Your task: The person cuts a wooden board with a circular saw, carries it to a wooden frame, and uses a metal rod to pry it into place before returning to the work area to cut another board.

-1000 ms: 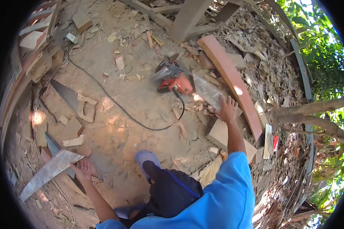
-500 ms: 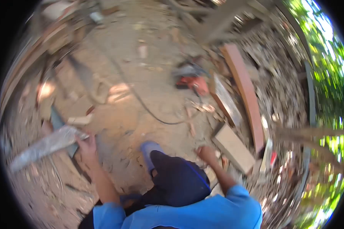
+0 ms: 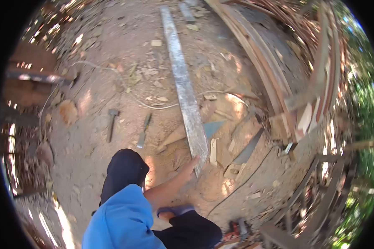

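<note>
My left hand [image 3: 194,164] is closed round the near end of a long grey-white plank [image 3: 178,76]. From there the plank stretches away over the dirt ground, lying across a pale cable. Close to the hand are a short pale wood offcut [image 3: 213,152], a blue flat piece [image 3: 212,128] partly behind the plank, and a handsaw [image 3: 249,150] with a light handle. Further left lie a hammer [image 3: 111,125] and a chisel [image 3: 144,130]. My right hand is out of view.
Long boards [image 3: 257,54] are stacked at the upper right. A pale cable [image 3: 131,94] winds over the ground. A red and grey power tool [image 3: 239,228] is partly visible at the bottom, beside my sandalled foot [image 3: 170,213]. Wood scraps and leaves litter the dirt.
My view has swung left, bringing the hammer, chisel and full plank into sight. My left hand still grips the plank. My right hand, closed earlier, has left the view.
</note>
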Available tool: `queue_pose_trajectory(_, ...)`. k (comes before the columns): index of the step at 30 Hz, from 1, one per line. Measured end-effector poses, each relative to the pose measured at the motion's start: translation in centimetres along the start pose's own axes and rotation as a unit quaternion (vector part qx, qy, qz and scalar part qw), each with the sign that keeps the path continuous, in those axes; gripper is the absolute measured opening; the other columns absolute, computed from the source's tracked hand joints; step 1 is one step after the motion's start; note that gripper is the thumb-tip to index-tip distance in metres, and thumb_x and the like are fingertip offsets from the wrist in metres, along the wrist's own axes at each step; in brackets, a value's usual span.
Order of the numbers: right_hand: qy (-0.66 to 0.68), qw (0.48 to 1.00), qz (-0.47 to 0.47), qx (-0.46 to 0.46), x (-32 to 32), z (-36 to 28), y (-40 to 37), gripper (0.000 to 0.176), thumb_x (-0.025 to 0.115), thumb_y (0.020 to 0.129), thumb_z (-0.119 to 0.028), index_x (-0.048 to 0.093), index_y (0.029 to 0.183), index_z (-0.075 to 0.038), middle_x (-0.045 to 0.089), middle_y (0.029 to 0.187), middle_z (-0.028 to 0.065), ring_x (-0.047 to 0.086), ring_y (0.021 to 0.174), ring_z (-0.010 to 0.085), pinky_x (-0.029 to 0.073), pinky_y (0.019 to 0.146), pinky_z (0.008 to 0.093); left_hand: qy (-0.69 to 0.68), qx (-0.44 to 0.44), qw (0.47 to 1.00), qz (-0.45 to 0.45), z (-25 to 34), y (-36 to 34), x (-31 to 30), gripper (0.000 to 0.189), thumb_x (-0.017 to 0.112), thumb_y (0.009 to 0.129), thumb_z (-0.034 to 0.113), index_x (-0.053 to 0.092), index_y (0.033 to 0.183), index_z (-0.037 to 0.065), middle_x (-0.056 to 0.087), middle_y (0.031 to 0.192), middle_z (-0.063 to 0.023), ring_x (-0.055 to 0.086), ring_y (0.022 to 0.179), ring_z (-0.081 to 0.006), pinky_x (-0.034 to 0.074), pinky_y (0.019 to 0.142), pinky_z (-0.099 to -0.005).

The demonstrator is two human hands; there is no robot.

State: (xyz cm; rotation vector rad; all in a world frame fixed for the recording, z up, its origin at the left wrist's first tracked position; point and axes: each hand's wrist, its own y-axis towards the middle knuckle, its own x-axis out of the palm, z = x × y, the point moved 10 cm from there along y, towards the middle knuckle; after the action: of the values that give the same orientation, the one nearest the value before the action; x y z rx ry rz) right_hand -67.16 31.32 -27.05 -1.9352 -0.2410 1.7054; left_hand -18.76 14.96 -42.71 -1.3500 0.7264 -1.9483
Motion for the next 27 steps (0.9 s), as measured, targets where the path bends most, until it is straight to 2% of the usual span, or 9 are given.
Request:
queue_pose_trajectory(3, -0.021, 0.997, -0.006, -0.079, -12.5, -5.8, -3.8, 0.035, 0.065, 0.091, -0.036, 0.069, 0.089, 0.0, 0.071, 0.084, 0.0176, 0.07, 0.077, 0.033, 0.055, 0.068, 0.0404, 0.0, -0.024, 1.0, -0.003, 6.4, -9.1, 3.1, 0.067, 0.069, 0.09, 0.045, 0.05, 0.138, 0.002, 0.058, 0.133, -0.0091, 0.057, 0.116, -0.0207, 0.046, 0.098, -0.0367)
queue_pose_trajectory(6, -0.102, 0.932, -0.01, -0.349, -21.9, -26.7, -8.4, 0.037, 0.072, 0.084, -0.038, 0.069, 0.099, -0.004, 0.071, 0.087, 0.0178, 0.07, 0.081, 0.0326, 0.054, 0.07, 0.0424, 0.025, -0.052, 0.998, -0.022, 15.2, -19.1, 8.9, 0.066, 0.07, 0.088, 0.048, 0.054, 0.133, 0.003, 0.062, 0.124, -0.0077, 0.061, 0.107, -0.0203, 0.048, 0.091, -0.0375)
queue_pose_trajectory(7, -0.007, 0.969, -0.046, -0.242, -22.2, -29.1, -8.5, 0.038, 0.074, 0.082, -0.038, 0.069, 0.101, -0.005, 0.071, 0.088, 0.0178, 0.069, 0.084, 0.0342, 0.054, 0.072, 0.0434, 0.044, -0.066, 0.997, -0.026, 18.7, -22.4, 11.4, 0.065, 0.07, 0.087, 0.05, 0.055, 0.132, 0.005, 0.063, 0.123, -0.0072, 0.062, 0.105, -0.0205, 0.049, 0.09, -0.0386)
queue_pose_trajectory(10, 0.075, 0.952, -0.085, -0.285, -26.6, -47.3, -15.7, 0.043, 0.07, 0.088, -0.034, 0.064, 0.117, -0.003, 0.07, 0.092, 0.0174, 0.069, 0.081, 0.0331, 0.054, 0.075, 0.0397, 0.044, -0.072, 0.995, -0.045, 32.4, -33.9, 22.3, 0.065, 0.072, 0.086, 0.049, 0.056, 0.129, 0.003, 0.064, 0.117, -0.006, 0.062, 0.099, -0.0203, 0.049, 0.083, -0.04)
queue_pose_trajectory(11, 0.134, 0.937, -0.114, -0.302, -26.4, -51.9, -16.7, 0.048, 0.07, 0.086, -0.037, 0.062, 0.118, -0.003, 0.067, 0.107, 0.024, 0.065, 0.099, 0.0383, 0.051, 0.085, 0.0449, 0.038, -0.07, 0.996, -0.049, 36.3, -36.7, 25.7, 0.065, 0.073, 0.086, 0.047, 0.057, 0.128, 0.001, 0.064, 0.115, -0.0056, 0.061, 0.097, -0.0201, 0.049, 0.08, -0.0401)
queue_pose_trajectory(13, 0.148, 0.828, 0.001, -0.541, -30.5, -64.0, -20.2, 0.044, 0.067, 0.089, -0.031, 0.059, 0.122, -0.001, 0.059, 0.124, 0.0267, 0.059, 0.112, 0.0376, 0.048, 0.091, 0.0448, 0.016, -0.051, 0.996, -0.072, 40.9, -38.4, 31.5, 0.068, 0.073, 0.085, 0.05, 0.054, 0.131, 0.003, 0.064, 0.118, -0.0081, 0.06, 0.103, -0.0207, 0.05, 0.085, -0.0403)
queue_pose_trajectory(16, 0.014, 0.917, -0.093, -0.388, -25.2, -70.5, -13.7, 0.05, 0.065, 0.09, -0.024, 0.051, 0.131, -0.001, 0.052, 0.135, 0.0245, 0.051, 0.123, 0.0356, 0.042, 0.099, 0.0458, -0.045, -0.045, 0.992, -0.111, 48.9, -42.8, 40.6, 0.07, 0.071, 0.087, 0.05, 0.05, 0.136, 0.005, 0.062, 0.121, -0.0111, 0.061, 0.107, -0.0222, 0.051, 0.091, -0.0403)
queue_pose_trajectory(19, 0.151, 0.941, -0.155, -0.261, -31.4, -73.3, -13.3, 0.054, 0.066, 0.088, -0.025, 0.049, 0.133, 0.0, 0.051, 0.136, 0.0244, 0.051, 0.123, 0.0353, 0.042, 0.1, 0.0456, -0.098, -0.057, 0.98, -0.166, 55.6, -45.8, 48.6, 0.066, 0.066, 0.091, 0.047, 0.045, 0.14, 0.008, 0.061, 0.124, -0.0137, 0.062, 0.109, -0.0236, 0.052, 0.094, -0.0413)
queue_pose_trajectory(27, 0.624, 0.772, -0.046, -0.111, -46.0, -91.3, -3.3, 0.066, 0.068, 0.083, -0.028, 0.044, 0.137, 0.003, 0.05, 0.137, 0.0242, 0.051, 0.123, 0.0346, 0.04, 0.102, 0.0451, -0.183, -0.213, 0.881, -0.381, 60.4, -42.7, 64.8, 0.063, 0.055, 0.097, 0.048, 0.042, 0.138, 0.003, 0.062, 0.124, -0.015, 0.063, 0.11, -0.0249, 0.051, 0.098, -0.04)
